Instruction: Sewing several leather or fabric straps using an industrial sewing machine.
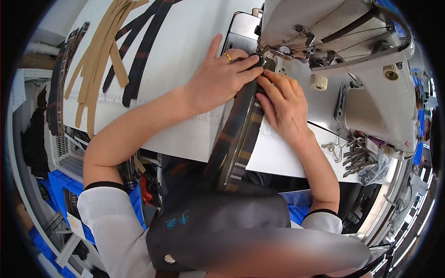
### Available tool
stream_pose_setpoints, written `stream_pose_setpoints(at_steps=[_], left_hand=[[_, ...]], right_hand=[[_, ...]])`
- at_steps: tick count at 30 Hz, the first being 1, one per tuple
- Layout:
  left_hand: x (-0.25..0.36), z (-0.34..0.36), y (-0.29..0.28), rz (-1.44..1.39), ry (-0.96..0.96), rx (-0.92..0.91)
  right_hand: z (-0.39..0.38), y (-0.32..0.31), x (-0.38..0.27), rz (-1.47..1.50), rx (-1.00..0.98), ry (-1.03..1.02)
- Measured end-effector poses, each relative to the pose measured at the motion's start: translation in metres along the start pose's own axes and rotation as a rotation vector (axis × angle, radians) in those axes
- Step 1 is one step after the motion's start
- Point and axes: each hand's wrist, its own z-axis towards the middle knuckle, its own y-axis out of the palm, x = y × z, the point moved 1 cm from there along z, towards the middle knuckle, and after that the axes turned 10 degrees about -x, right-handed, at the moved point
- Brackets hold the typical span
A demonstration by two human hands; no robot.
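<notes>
A dark plaid fabric strip with a metal zipper (242,143) runs from my lap up under the presser foot (262,60) of a white sewing machine (340,34). My left hand (222,76) rests on the strip's top end beside the foot, thumb stretched out and fingers apart, slightly bent; a gold ring is on one finger. Just right of the foot and below it, my right hand (282,102) has its bent fingers and thumb closed on the strip's right edge. The needle tip is too small to make out.
Tan strips (99,65) and black strips (141,60) lie on the white table (181,139) at left, beside a dark plaid bundle (60,92). A white basket (69,157) and blue bins stand below left. Metal attachments (359,162) and a plastic bag lie at right.
</notes>
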Motion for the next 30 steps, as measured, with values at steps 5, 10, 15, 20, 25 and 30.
stream_pose_setpoints(at_steps=[5,10,15,20,25,30], left_hand=[[-0.004,0.001,-0.006,-0.031,0.015,0.066],[-0.021,-0.001,-0.019,0.13,0.122,0.097],[-0.026,-0.005,-0.008,0.079,0.162,0.021],[-0.021,-0.004,-0.009,0.029,0.14,0.045],[-0.019,-0.003,-0.01,0.004,0.124,0.009],[-0.018,-0.001,-0.01,-0.032,0.124,0.026]], right_hand=[[-0.002,0.001,0.001,-0.047,-0.001,-0.001],[-0.002,0.001,0.001,-0.025,0.003,0.004],[-0.005,0.002,0.001,-0.011,0.009,0.017],[-0.006,0.001,-0.001,0.003,-0.011,0.057],[-0.006,0.001,0.0,0.002,-0.022,0.064],[-0.007,0.003,0.0,0.022,-0.027,0.064]])
